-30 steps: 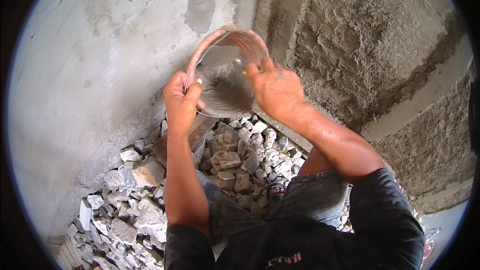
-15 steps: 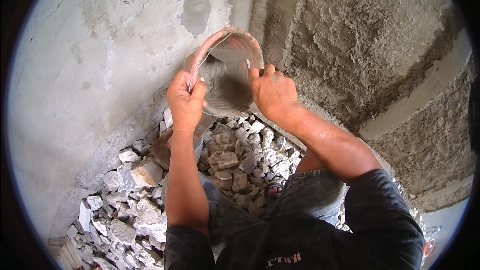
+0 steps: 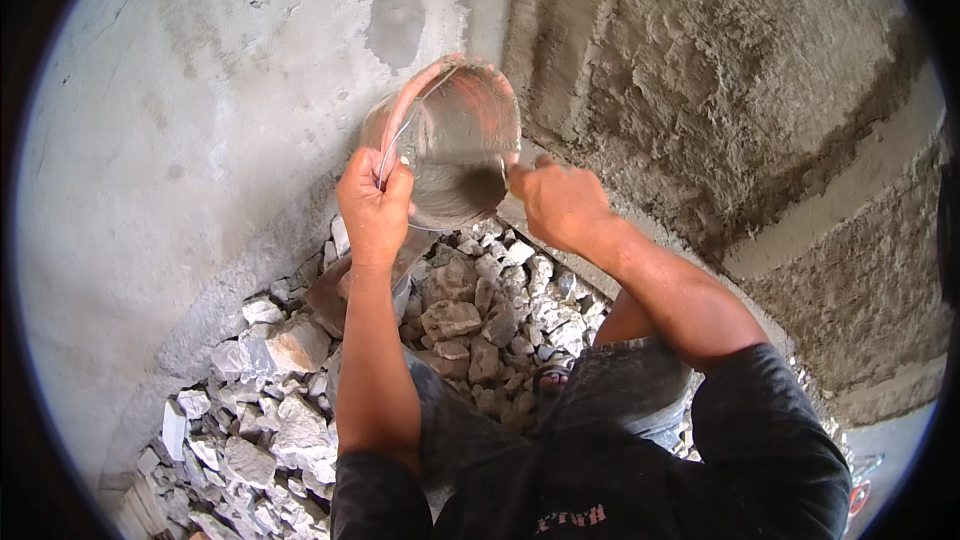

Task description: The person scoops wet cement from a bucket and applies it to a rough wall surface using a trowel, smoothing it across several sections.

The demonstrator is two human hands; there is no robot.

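The bucket [image 3: 402,108] is in front of the person, tilted so that its mouth looks back toward the body. At the left side of the bucket, the left hand [image 3: 375,195] is closed on the rim, with the thumb lying at the mouth side; the wire handle [image 3: 403,130] passes by this grip. At the right side of the bucket, the right hand [image 3: 563,202] has its fingers curled around a tool, which looks like a trowel [image 3: 503,170]; only a small metal part is clear, and how the fingertips sit I cannot tell.

Inside the bucket there is grey wet mortar [image 3: 450,202], also smeared along the wall and rim. I judge that the bucket is rather heavy on its lower side because of this mortar, and wants to turn in the hand. Its wall seems to be of plastic, a little flexible but not fragile. The mortar should be soft and sticky, and a smeared rim can be slippery. So the better hold is the thick rim at the left of the bucket, where it is gripped now; the thin wire would let it swing. Broken stones [image 3: 450,320] lie below the bucket, an uneven support for it.
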